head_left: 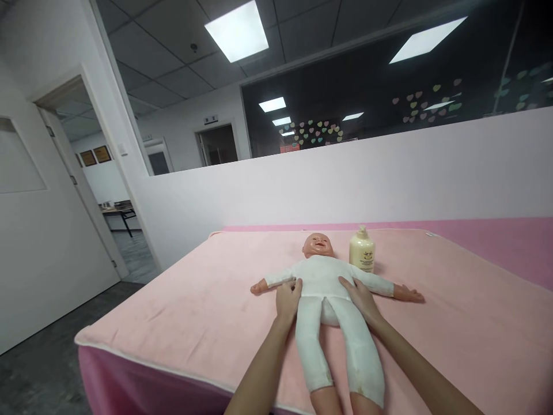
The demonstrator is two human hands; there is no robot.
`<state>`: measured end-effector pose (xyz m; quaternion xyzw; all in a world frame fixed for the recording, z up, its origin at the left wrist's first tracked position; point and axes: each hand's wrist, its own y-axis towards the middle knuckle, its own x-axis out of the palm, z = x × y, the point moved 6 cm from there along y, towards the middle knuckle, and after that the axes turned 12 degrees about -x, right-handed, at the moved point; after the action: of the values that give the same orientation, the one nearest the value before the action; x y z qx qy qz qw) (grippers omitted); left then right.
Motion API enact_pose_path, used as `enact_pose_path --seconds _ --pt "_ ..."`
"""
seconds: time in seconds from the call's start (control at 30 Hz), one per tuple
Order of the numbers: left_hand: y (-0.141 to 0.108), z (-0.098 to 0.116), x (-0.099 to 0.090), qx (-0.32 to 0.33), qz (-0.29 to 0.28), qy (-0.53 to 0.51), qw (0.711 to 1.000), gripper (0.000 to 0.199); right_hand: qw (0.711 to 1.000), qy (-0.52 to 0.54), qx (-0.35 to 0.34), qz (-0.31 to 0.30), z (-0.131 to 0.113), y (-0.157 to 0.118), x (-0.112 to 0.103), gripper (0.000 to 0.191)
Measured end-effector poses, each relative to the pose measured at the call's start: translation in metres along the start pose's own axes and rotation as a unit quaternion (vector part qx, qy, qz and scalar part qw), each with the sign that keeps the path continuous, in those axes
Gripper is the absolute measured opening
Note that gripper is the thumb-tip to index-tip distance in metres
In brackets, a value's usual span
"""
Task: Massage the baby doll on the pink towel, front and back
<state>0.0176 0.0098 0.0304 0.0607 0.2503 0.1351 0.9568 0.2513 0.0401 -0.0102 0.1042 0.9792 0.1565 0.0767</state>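
Observation:
A baby doll [324, 276] with a white cloth body lies face up on the pink blanket [194, 300], its head away from me and its arms spread. My left hand [288, 298] rests against the left side of its waist, thumb and fingers apart. On the other side of the waist, my right hand [360, 297] lies against the cloth with its fingers spread. Neither hand is closed round the doll; some fingertips are hidden at its sides. A pale yellow pump bottle [362, 251] stands upright behind the doll's arm on the right.
A white low wall [345, 190] with a window above it runs behind the table. The blanket's near edge [151, 366] shows at the lower left. Farther left are a white door [47, 230] and a doorway.

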Motion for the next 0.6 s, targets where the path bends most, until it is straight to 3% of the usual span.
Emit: enact_pose_path --seconds 0.2,0.43,0.53,0.6 --pt "0.0 -0.004 0.002 -0.01 -0.005 0.007 1.0 0.041 0.999 -0.037 -0.009 0.027 0.004 -0.001 -0.001 0.049" --pt "0.006 -0.004 -0.002 -0.023 -0.021 -0.003 1.0 0.035 0.996 -0.051 -0.039 0.061 -0.015 -0.007 -0.002 0.044" --pt "-0.002 0.018 -0.012 0.009 0.027 -0.045 0.999 0.034 0.995 -0.05 -0.048 0.078 -0.023 -0.009 -0.004 0.043" --pt "-0.024 0.051 -0.027 0.061 0.052 -0.098 0.992 0.036 0.993 -0.052 -0.045 0.092 -0.026 -0.011 -0.006 0.044"
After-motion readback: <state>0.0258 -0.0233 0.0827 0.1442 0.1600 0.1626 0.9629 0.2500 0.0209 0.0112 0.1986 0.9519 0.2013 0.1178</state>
